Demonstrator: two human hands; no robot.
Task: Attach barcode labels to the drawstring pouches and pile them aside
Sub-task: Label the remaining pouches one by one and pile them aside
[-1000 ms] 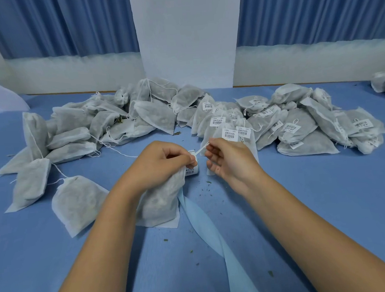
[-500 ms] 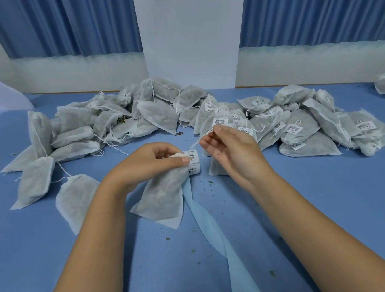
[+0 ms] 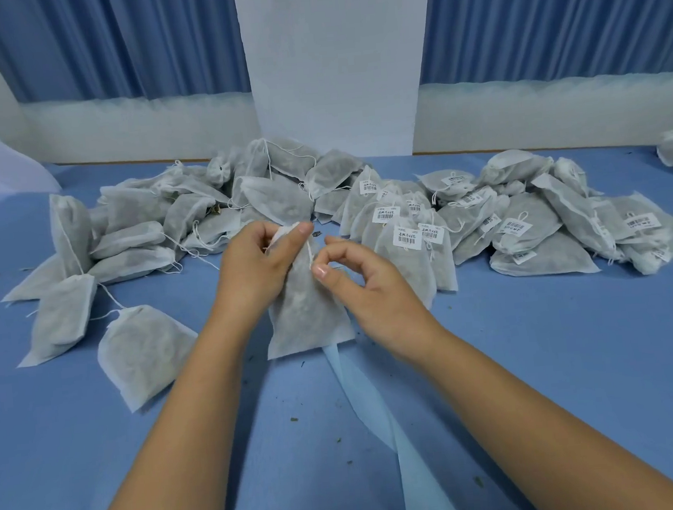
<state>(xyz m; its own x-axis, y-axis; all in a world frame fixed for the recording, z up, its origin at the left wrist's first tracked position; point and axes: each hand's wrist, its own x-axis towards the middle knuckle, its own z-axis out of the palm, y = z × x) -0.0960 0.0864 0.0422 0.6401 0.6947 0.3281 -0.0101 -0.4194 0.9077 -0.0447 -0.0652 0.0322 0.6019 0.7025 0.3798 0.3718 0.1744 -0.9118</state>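
My left hand (image 3: 257, 263) grips the gathered top of a white drawstring pouch (image 3: 307, 317) filled with dark material, which hangs upright with its bottom near the table. My right hand (image 3: 363, 281) sits just right of it, thumb and forefinger pinching the pouch's thin white drawstring (image 3: 311, 256). No barcode label shows on this pouch from here. A heap of unlabelled pouches (image 3: 135, 230) lies to the left and back. To the right lies a heap of labelled pouches (image 3: 517, 220), each with a white barcode tag.
A pale blue strip (image 3: 384, 420) runs along the blue table (image 3: 556, 358) from under the pouch toward me. One loose pouch (image 3: 145, 350) lies near my left forearm. Small dark crumbs dot the table. Blue curtains and a white panel stand behind.
My left hand has lifted the pouch and turned it upright, so its barcode tag no longer shows. My right hand has dropped lower, close beside the pouch, still pinching the string.
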